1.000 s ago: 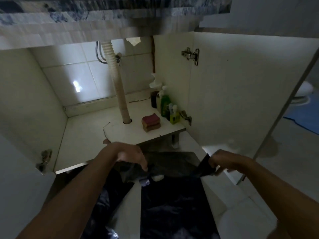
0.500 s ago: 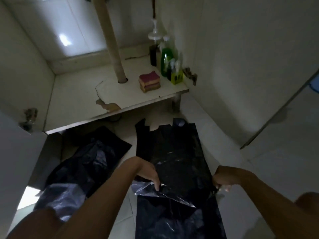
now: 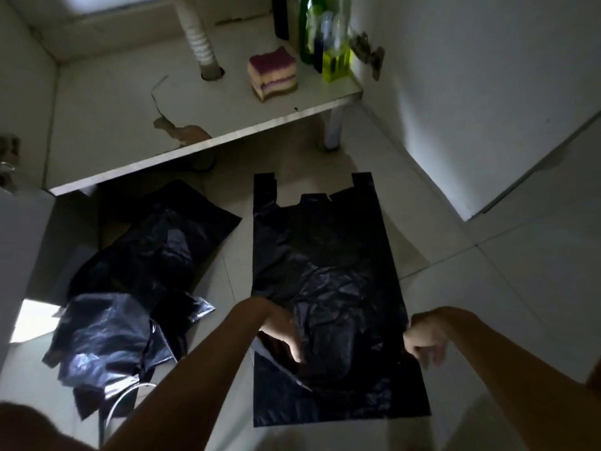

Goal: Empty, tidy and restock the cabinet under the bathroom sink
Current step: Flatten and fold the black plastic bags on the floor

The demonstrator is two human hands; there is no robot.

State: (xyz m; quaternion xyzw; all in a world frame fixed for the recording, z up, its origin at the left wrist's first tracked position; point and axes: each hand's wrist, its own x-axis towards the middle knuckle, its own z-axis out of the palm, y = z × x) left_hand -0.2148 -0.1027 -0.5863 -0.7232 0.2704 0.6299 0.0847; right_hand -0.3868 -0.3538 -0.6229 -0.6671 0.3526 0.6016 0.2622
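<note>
A black plastic bag (image 3: pixel 328 255) lies flat on the tiled floor in front of the open cabinet, its handles pointing at the cabinet. My left hand (image 3: pixel 281 332) is at the bag's left edge about halfway down, holding a lifted fold with fingers pointing toward me. My right hand (image 3: pixel 422 340) pinches the bag's right edge at the same height, fingers curled. The cabinet floor (image 3: pixel 123 102) holds a stack of sponges (image 3: pixel 273 73) and several bottles, among them a yellow one (image 3: pixel 336 60) and a green one (image 3: pixel 309 30), in the right corner.
More crumpled black bags (image 3: pixel 130 288) lie on the floor to the left. A ribbed drain pipe (image 3: pixel 201 37) goes through the cabinet floor, which is chipped at its front. The right door (image 3: pixel 487 92) stands open, the left door (image 3: pixel 22 249) too. A metal leg (image 3: pixel 333 131) props the cabinet.
My view dropped from the cabinet to the floor. Both hands pulled the bag toward me and laid it flat; the lifted fold now lies lower on the bag.
</note>
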